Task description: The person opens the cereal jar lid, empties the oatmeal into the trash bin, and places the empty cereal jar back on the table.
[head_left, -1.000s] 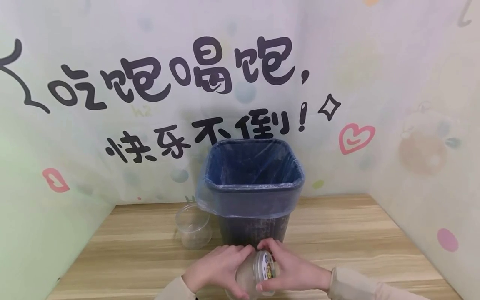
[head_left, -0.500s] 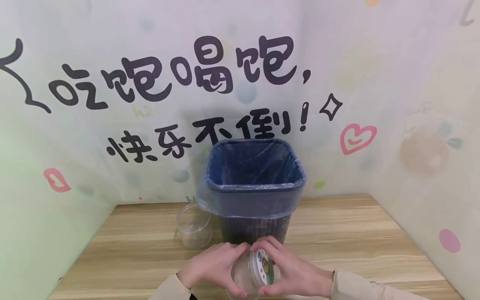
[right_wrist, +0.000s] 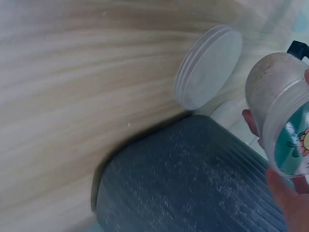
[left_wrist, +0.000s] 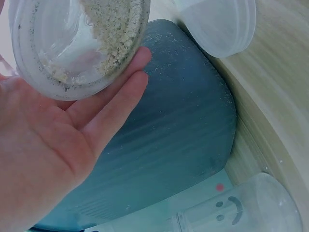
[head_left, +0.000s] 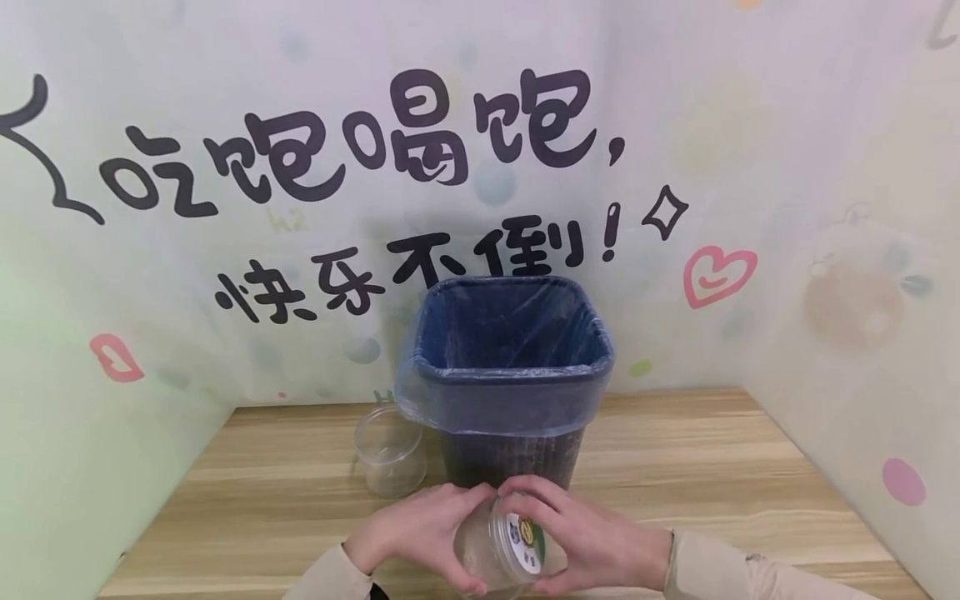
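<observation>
Both hands hold a clear plastic jar (head_left: 480, 554) tipped on its side, close in front of the bin. My left hand (head_left: 423, 527) curls round the jar's body. Around the screw-lid end, which bears a green and white round sticker (head_left: 527, 543), the fingers and thumb of my right hand (head_left: 592, 537) grip the rim. Pale dry flakes (left_wrist: 120, 36) lie along one side inside the jar, seen through its bottom in the left wrist view. A separate round translucent lid (right_wrist: 210, 70) is on the table beside the bin, mostly hidden by the hands in the head view.
A dark blue bin (head_left: 510, 458) with a clear bag folded over its rim stands behind the hands. To its left is an open clear jar (head_left: 390, 454). The wooden table (head_left: 712, 467) meets patterned walls (head_left: 750, 150) at the back and sides.
The jar has turned in the hands, so the sticker faces more toward the head camera. Both hands have shifted slightly; my left hand has gone a little left. The bin and open jar stay put.
</observation>
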`<state>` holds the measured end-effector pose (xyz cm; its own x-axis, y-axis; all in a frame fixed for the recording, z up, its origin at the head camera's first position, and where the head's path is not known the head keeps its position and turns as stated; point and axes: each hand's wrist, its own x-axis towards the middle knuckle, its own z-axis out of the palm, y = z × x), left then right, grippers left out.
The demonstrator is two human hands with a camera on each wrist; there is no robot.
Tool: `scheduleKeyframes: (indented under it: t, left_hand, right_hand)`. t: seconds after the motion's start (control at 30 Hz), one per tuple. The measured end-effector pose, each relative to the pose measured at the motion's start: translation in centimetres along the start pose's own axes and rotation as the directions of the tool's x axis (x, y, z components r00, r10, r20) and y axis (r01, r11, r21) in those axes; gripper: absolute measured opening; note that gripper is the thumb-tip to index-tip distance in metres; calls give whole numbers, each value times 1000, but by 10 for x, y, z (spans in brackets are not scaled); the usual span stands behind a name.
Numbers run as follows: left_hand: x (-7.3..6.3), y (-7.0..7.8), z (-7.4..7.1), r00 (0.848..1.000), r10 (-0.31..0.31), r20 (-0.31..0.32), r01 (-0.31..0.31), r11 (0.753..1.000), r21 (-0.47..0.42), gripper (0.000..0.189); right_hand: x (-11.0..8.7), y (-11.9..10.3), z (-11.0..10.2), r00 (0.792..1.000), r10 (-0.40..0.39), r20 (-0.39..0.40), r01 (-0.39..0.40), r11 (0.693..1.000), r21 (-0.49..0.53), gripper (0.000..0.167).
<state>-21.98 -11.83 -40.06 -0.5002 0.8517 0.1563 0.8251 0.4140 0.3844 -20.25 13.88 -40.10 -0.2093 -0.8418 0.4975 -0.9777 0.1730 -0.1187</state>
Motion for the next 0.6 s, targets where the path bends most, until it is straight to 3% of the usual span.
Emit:
scheduleKeyframes:
  t: [0.1, 0.2, 0.37, 0.43, 0.53, 0.6]
  left_hand:
    - [1, -1, -1, 1000, 16, 9, -16, 999, -32, 72]
    - [2, -1, -1, 999, 43, 16, -42, 998, -47, 69]
    - [4, 1, -3, 998, 69, 17, -68, 996, -57, 66]
    - [4, 3, -4, 997, 71, 18, -70, 996, -47, 66]
    - [5, 5, -6, 998, 62, 24, -61, 998, -25, 66]
    - [6, 5, -7, 998, 50, 33, -49, 999, -21, 67]
  right_hand:
    - [1, 4, -2, 995, -95, 22, 97, 992, -83, 85]
    - [3, 7, -6, 977, -199, 77, 210, 961, -181, 79]
    - [5, 14, -10, 912, -383, 144, 409, 848, -338, 61]
    - [6, 17, -10, 882, -445, 154, 469, 802, -369, 45]
    - [6, 20, -10, 851, -501, 155, 521, 772, -365, 24]
    - [5, 20, -10, 845, -511, 159, 531, 766, -363, 22]
